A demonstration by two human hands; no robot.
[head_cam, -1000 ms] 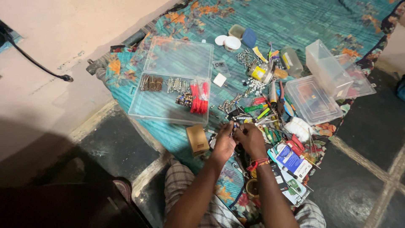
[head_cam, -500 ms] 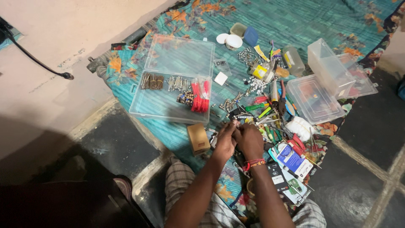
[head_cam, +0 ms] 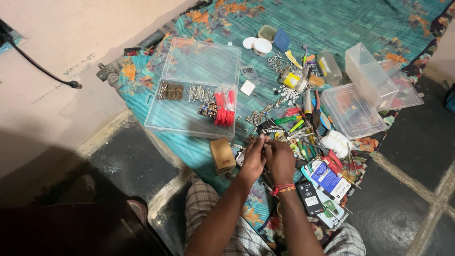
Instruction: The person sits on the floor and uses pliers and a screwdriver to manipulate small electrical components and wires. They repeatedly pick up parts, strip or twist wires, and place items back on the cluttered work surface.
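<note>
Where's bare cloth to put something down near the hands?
Bare teal cloth lies beyond the white lids, and the open clear organiser has free lid space. Around both hands, left and right, tools crowd everything.

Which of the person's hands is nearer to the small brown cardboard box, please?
The left hand. It is just right of the small brown cardboard box, while the right hand lies beyond the left hand, farther from the box.

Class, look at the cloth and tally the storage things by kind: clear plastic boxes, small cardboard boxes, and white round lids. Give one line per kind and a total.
Clear plastic boxes: 3 — open compartment box, shallow box, tall box
Small cardboard boxes: 1
White round lids: 2
Total: 6
</note>
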